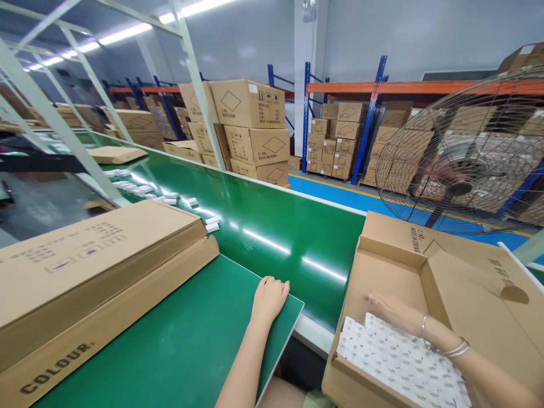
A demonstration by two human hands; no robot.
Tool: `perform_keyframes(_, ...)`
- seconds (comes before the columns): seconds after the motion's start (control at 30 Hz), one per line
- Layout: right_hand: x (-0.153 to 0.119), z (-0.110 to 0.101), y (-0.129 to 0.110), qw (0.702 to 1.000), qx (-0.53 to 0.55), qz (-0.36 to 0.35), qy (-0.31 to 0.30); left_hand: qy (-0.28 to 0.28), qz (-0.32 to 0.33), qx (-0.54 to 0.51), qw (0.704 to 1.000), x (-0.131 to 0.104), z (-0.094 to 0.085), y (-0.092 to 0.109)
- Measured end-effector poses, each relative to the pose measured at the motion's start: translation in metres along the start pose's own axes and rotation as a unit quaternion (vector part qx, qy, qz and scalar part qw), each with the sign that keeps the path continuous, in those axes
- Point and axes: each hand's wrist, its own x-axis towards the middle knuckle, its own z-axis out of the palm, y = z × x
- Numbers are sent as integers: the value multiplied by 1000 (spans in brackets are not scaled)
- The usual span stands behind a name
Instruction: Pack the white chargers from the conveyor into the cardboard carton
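Observation:
My left hand (271, 296) rests at the far corner of the green tabletop (170, 334), its fingers curled down over the edge; whether anything is under them is hidden. On the right, my right hand (385, 307) reaches into an open cardboard box (385, 277), just above a block of small white patterned boxes (395, 360) packed in its near part. This hand is blurred, and what its fingers hold, if anything, cannot be made out. Two bracelets circle the right wrist and forearm.
Large cartons (106, 243) lie on the left of the tabletop. Beyond it runs a green conveyor (272, 226) with scattered small white boxes (140, 188). A caged fan (461, 164) stands behind the open box. Stacked cartons (255, 130) and racks stand farther back.

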Motion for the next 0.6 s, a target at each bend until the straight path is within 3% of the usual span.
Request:
perform_keyframes(0.17, -14, 11, 5, 996, 42, 7, 73, 2, -3, -10, 1000, 0, 0, 0)
perform_keyframes(0.37, -35, 36, -7, 998, -64, 13, 12, 4, 1, -19, 1000, -2, -3, 1)
perform_keyframes(0.6, -35, 34, -11, 997, -71, 31, 20, 14, -6, -31, 999, -2, 0, 1)
